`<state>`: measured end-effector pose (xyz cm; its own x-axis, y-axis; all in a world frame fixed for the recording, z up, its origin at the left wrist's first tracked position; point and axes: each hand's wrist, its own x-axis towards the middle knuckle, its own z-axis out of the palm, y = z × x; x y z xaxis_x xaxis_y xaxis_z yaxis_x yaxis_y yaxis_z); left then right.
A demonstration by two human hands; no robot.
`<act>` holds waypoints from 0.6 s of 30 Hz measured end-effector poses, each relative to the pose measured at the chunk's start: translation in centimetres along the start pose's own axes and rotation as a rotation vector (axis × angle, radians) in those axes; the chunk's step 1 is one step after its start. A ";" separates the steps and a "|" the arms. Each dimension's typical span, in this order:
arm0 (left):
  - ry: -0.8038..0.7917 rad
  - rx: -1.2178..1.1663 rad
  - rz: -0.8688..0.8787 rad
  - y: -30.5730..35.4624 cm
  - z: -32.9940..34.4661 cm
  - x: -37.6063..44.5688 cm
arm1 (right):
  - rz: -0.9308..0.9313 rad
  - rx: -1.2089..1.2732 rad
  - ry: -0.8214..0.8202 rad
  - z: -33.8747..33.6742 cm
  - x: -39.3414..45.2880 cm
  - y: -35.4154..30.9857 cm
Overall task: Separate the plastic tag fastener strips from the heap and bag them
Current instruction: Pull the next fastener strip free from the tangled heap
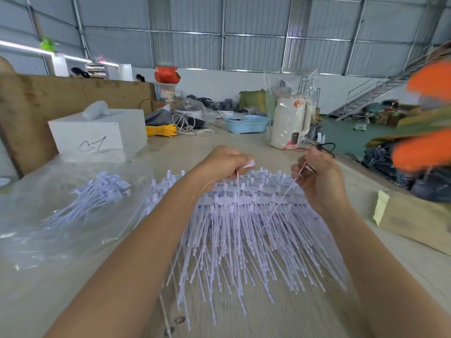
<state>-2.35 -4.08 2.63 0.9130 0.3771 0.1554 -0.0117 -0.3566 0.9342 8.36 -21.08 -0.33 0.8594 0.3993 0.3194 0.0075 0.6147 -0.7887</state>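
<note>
Forearms, two, bare, reaching in from the near edge over the bench (pixel 73 276), which is pale and wood-grained.

Heap of fasteners (pixel 244 240): white plastic strips with long thin tails fanned toward the camera, heads joined on cross bars at the far side; lies on the bench at centre, between and under both arms.

Left hand (pixel 219 167): over the far edge of the heap, fingers curled, pinching one thin strip (pixel 238 181) that hangs down from it, with a small white piece at the fingertips.

Right hand (pixel 317 174): over the far right of the heap, fingers curled round another thin strip (pixel 290 186) that slants down into the heap.

Clear bag (pixel 48 228): flat on the bench, left of the heap, with a smaller bundle of separated fasteners (pixel 97 193) lying in or on it; which, cannot be told.

White box (pixel 97 132): behind the bag, a black scribble on its front.

Further back on the bench: yellow cord (pixel 162 130), blue basket (pixel 246 123), cream kettle (pixel 290 123) in clear wrap.

Cardboard box (pixel 415 220): right edge, with a yellow note stuck on.
</note>
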 end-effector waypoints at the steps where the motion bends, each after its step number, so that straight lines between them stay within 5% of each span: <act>1: 0.001 0.009 0.006 -0.1 0.1 0.2 | 0.011 0.047 -0.010 0.5 -0.1 0.0; 8: -0.119 0.207 0.030 0.3 0.4 0.2 | -0.207 0.002 -0.017 2.7 -0.6 -2.3; 13: -0.131 0.261 0.123 -0.3 0.3 -0.2 | 0.011 -0.505 -0.097 3.8 0.4 0.0; 18: -0.041 0.139 0.165 -0.7 0.2 0.0 | 0.148 -0.553 -0.156 3.8 0.4 3.3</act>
<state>-2.27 -4.06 1.93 0.9190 0.2701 0.2871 -0.1090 -0.5260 0.8435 6.79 -16.25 -0.81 0.7868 0.5744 0.2256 0.1949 0.1156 -0.9740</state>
